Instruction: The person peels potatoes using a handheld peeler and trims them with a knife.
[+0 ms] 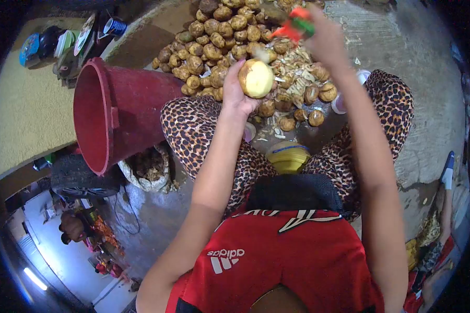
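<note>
My left hand [235,93] cups a round, potato-like tuber [259,79], its fingers wrapped round the brown-skinned side. Bare pale-yellow flesh faces up on that tuber. Farther forward and to the right, my right hand [325,43] grips an orange-and-green tool [299,25], apart from the tuber. Motion blurs this hand and the tool, so the blade does not show clearly. Beyond both hands lies a large heap of brown tubers [212,51]. Pale strips of peel [301,85] are scattered over its right part.
A big red bucket [136,101] lies tilted to the left. Near it stands a white sack [150,182] with brown contents. Between my legs is a yellow container [289,158]. Other people [72,227] show at lower left, and another person's arm [446,211] at far right.
</note>
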A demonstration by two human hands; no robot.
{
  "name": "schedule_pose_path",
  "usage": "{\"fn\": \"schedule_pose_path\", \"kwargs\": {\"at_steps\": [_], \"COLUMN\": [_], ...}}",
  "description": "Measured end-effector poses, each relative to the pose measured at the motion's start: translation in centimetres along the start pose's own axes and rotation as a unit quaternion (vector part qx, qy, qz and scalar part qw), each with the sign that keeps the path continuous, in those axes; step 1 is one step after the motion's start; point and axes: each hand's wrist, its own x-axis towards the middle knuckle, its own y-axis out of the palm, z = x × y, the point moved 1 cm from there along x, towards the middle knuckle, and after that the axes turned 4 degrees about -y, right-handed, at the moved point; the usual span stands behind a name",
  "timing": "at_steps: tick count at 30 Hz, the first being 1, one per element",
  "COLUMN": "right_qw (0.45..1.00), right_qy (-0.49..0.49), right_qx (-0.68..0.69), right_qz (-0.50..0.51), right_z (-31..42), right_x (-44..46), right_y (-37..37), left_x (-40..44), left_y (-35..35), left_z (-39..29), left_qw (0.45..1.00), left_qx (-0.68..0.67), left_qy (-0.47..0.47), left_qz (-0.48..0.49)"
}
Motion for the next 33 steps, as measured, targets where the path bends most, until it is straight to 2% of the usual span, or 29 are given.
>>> {"fn": "schedule_pose_path", "kwargs": {"at_steps": [2,5,8,12,16,18,19,22,23,26,27,32,33], "right_qw": [0.997,0.983,0.936,0.978,0.988,0.997,0.993,0.982,0.996,0.971,0.982,0.936,0.928], "right_qy": [0.049,0.151,0.255,0.099,0.029,0.009,-0.002,0.167,0.054,0.224,0.179,0.277,0.286], "right_qx": [0.001,0.078,0.153,0.092,0.032,-0.066,-0.113,-0.075,-0.064,-0.018,0.027,0.214,0.236], "right_qz": [-0.059,0.068,0.191,0.156,0.149,0.038,-0.018,0.037,0.010,0.077,0.060,0.025,0.030], "right_z": [-0.4,0.4,1.5,0.8,0.5,-2.7,-2.5,1.8,0.1,1.4,-1.9,-3.8,-4.0], "right_x": [2.6,1.8,-0.2,-2.0,-1.7,0.0,1.2,2.2,1.0,1.0,0.2,0.9,0.9], "right_y": [-3.0,-2.2,-0.3,2.5,1.7,0.1,-0.8,-3.5,-2.6,-2.0,-0.8,-2.5,-2.6], "left_x": [-0.4,0.1,0.0,-0.3,0.2,0.0,-0.7,-0.2,0.2,-0.7,-0.8,-1.6,-1.9], "left_y": [0.7,0.4,0.2,0.1,0.0,0.1,1.0,0.2,0.1,0.2,0.0,0.2,0.7], "left_z": [0.1,0.1,0.2,0.0,0.1,-0.1,0.0,0.2,0.3,-0.3,-0.2,-0.1,-0.3], "left_qw": [1.000,0.999,1.000,0.999,0.999,0.999,1.000,1.000,1.000,0.998,0.997,0.971,0.975], "left_qx": [0.006,-0.002,-0.010,0.001,-0.009,-0.016,0.017,0.018,-0.004,-0.015,0.011,0.202,0.196], "left_qy": [0.001,0.011,-0.016,-0.054,-0.035,-0.026,-0.016,-0.018,-0.015,-0.061,-0.048,0.053,0.057], "left_qz": [-0.027,-0.032,-0.006,-0.003,0.017,0.022,-0.015,-0.013,-0.019,0.031,0.054,0.115,0.088]}}
